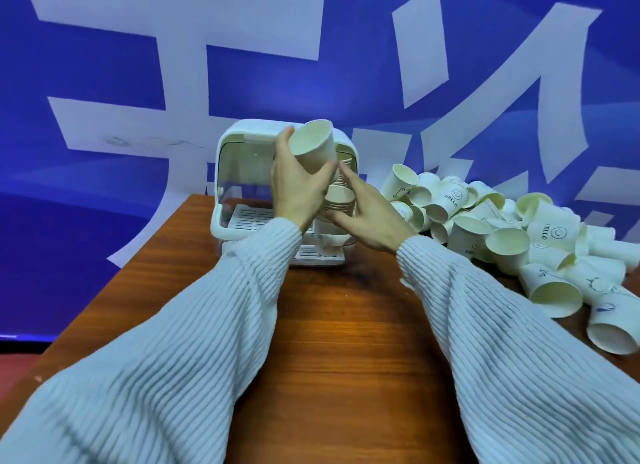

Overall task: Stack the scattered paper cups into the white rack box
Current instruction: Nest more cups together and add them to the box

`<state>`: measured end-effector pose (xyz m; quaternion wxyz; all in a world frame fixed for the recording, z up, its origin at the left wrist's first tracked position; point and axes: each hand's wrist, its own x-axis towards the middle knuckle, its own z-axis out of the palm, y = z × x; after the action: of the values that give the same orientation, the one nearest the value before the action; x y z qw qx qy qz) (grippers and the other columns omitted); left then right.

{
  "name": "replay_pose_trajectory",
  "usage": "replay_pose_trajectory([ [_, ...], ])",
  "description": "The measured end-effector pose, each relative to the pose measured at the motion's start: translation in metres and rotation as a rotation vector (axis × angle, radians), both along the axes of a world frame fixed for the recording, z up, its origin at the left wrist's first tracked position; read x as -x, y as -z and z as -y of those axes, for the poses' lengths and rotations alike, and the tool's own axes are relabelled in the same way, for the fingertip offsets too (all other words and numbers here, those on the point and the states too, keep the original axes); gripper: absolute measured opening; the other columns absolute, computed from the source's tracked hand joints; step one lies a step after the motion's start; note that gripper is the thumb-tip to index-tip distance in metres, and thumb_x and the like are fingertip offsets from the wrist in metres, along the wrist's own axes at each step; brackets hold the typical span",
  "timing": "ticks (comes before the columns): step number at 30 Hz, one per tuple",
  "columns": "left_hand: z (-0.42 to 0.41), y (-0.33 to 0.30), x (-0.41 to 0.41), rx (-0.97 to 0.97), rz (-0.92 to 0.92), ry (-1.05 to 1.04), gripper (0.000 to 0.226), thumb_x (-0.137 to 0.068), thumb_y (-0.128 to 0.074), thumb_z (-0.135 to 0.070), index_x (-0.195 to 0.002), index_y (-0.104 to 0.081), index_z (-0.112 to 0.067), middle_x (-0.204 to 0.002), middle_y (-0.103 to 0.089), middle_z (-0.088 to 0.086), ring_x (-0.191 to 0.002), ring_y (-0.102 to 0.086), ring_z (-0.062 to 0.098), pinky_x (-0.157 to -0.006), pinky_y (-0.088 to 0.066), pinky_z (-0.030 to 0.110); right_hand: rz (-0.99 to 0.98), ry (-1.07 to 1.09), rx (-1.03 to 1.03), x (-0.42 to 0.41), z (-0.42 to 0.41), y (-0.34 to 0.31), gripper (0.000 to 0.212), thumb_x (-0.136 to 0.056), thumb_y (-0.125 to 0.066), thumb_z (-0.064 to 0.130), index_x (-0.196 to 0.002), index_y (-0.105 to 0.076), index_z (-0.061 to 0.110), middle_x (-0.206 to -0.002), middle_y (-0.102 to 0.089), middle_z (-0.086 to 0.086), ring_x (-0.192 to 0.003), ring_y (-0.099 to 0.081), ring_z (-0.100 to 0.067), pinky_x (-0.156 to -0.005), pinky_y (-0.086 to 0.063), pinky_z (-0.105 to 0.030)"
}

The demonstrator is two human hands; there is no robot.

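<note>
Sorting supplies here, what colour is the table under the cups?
Reddish-brown wood grain on the table, clearest in the head view.

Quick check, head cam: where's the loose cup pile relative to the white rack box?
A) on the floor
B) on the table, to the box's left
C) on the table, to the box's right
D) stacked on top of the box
C: the loose cup pile lies on the wooden table, to the right of the white rack box; none show on its left or on top.

A single wide-angle head-worn view looks forward and down along both sleeved arms, close over the brown wooden table [346, 342], facing the blue banner wall with white characters [138, 82] behind it.
</note>
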<state>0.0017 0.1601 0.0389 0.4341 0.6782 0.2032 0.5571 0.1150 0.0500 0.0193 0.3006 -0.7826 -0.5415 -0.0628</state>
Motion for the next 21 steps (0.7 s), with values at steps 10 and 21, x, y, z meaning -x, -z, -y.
replay_pose_trajectory([
  [10, 0.001, 0.039, -0.028, -0.377, -0.733, -0.154, 0.07, -0.092, -0.036, -0.073, -0.139, -0.055, -0.026, -0.151, -0.043, 0.004, -0.137, -0.038, 0.032, -0.109, -0.03, 0.05, -0.198, 0.216, -0.203, -0.017, 0.053, 0.026, 0.089, -0.095, -0.067, 0.031, -0.164, -0.012, 0.035, -0.135, -0.06, 0.0, -0.096, -0.063, -0.016, -0.097, -0.048, -0.038],
  [21, 0.119, 0.063, -0.044, -0.701, -0.272, 0.079, 0.049, -0.088, -0.058, -0.039, -0.133, -0.058, -0.018, -0.142, -0.051, 0.006, -0.135, -0.041, 0.03, -0.112, -0.036, 0.052, -0.27, 0.499, -0.466, -0.024, 0.173, 0.059, 0.05, -0.093, -0.062, 0.027, -0.142, -0.053, 0.031, -0.134, -0.062, 0.007, -0.119, -0.059, -0.008, -0.109, -0.048, -0.039],
])
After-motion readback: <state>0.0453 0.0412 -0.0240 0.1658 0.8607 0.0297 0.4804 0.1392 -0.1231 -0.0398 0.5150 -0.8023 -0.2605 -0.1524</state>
